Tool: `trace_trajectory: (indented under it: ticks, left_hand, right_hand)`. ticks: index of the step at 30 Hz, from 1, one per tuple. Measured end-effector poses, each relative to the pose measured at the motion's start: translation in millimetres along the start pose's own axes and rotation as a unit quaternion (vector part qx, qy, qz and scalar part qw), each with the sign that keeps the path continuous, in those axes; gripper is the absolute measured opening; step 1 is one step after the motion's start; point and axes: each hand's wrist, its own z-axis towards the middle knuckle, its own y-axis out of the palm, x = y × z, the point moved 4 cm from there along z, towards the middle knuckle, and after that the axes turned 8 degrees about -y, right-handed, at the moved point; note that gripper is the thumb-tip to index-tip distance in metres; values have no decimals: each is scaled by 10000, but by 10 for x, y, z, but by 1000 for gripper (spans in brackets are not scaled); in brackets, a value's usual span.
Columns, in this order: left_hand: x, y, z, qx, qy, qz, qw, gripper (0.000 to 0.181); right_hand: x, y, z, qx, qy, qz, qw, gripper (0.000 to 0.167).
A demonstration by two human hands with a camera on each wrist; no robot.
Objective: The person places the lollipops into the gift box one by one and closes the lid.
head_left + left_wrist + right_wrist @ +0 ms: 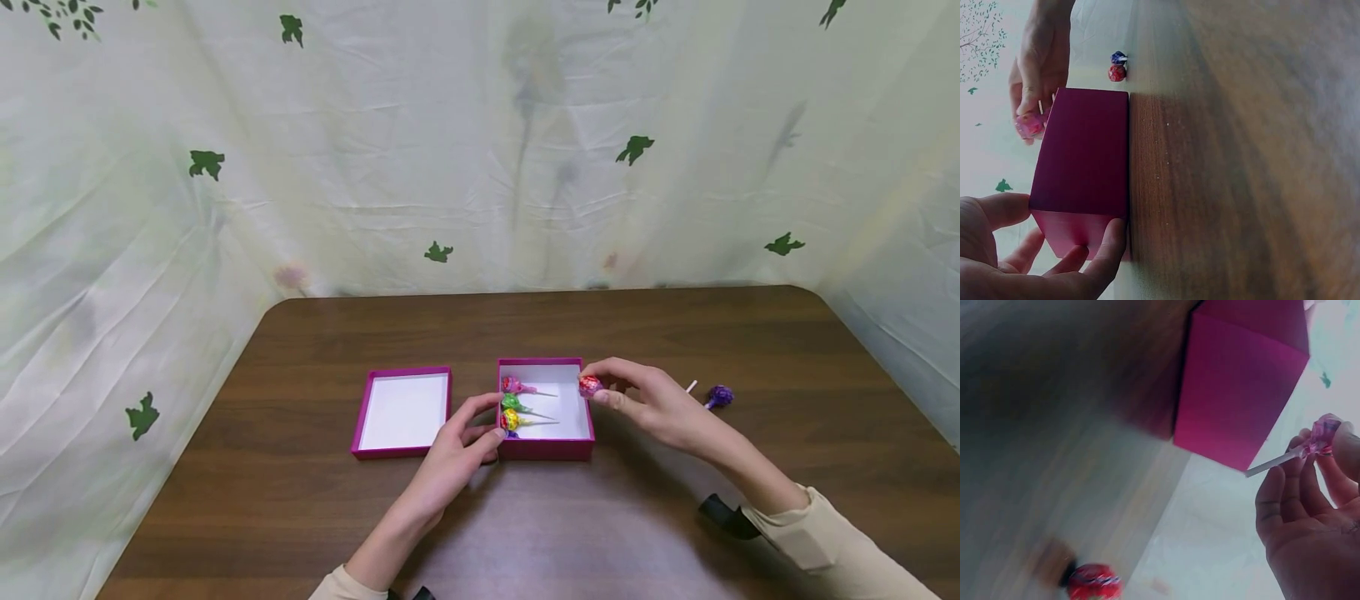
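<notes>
A magenta box [546, 451] with a white inside holds several wrapped lollipops, among them pink, green [513, 402] and yellow [510, 419], lying along its left side. My left hand [448, 463] is at the box's left side; in the left wrist view its fingers rest on the end wall of the box [1082, 150]. Over the box's right edge, my right hand [660, 406] pinches a red and pink lollipop [590, 386] by its head. The right wrist view shows this lollipop's [1322, 434] white stick pointing toward a corner of the box [1241, 387].
A magenta-rimmed lid [405, 452] with a white inside lies left of the box on the brown table [315, 500]. Right of the right hand lie a purple lollipop [720, 396] and a red one [1094, 582]. A patterned white curtain [480, 150] hangs behind the table.
</notes>
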Motion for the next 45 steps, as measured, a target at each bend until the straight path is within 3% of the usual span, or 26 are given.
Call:
trace_trajectory:
  ticks: [11,18,37,45]
  left_hand:
    - [-1,0,10,-20,8,20,10000,46]
    - [0,0,12,-30,2,25,10000,45]
    - [2,-2,12,-39,-28,20,10000,45]
    - [-1,3,11,-67,29,32,10000,45]
  right_hand:
    - [-147,74,185,255,-110,828,9962,25]
    - [-192,166,310,373,-225,1034,9937,27]
    - [22,393,513,-27,-289,-129,9995,30]
    - [73,479,565,66,-221,-696,9973,30]
